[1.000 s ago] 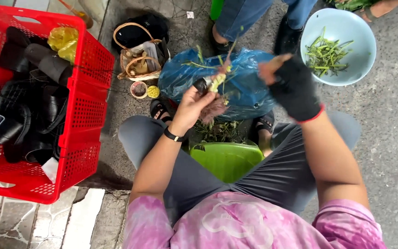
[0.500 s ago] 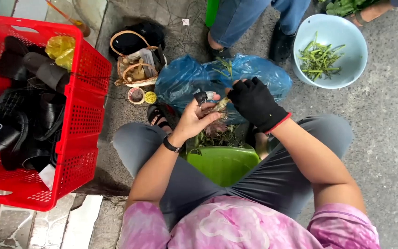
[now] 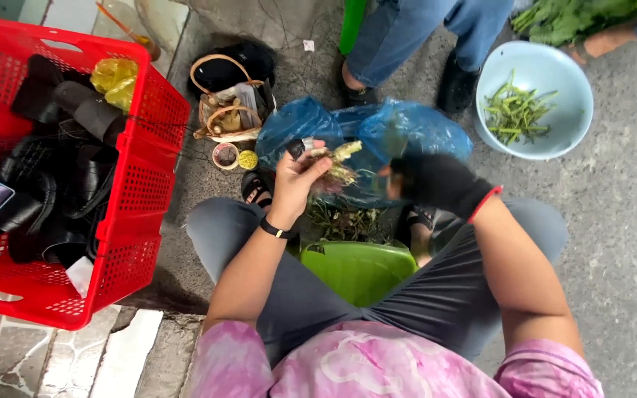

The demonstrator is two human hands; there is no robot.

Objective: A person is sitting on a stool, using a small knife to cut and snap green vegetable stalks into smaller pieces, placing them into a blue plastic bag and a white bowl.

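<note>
Gripping a plant stalk [image 3: 331, 163] — long axis pointing right toward the gloved right hand [image 3: 436, 181] — the left hand [image 3: 296, 180] is closed; right hand's grip unclear.

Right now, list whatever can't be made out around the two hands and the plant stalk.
Head view only:
- Black-gloved right hand: motion blur; its fingers and any contents unreadable.
- Pale rooted plant stalk in the bare left hand: lower end hidden by the palm.
- Small grey tool by the thumb: too small to identify.
- Crumpled blue plastic bag: contents hidden.
</note>
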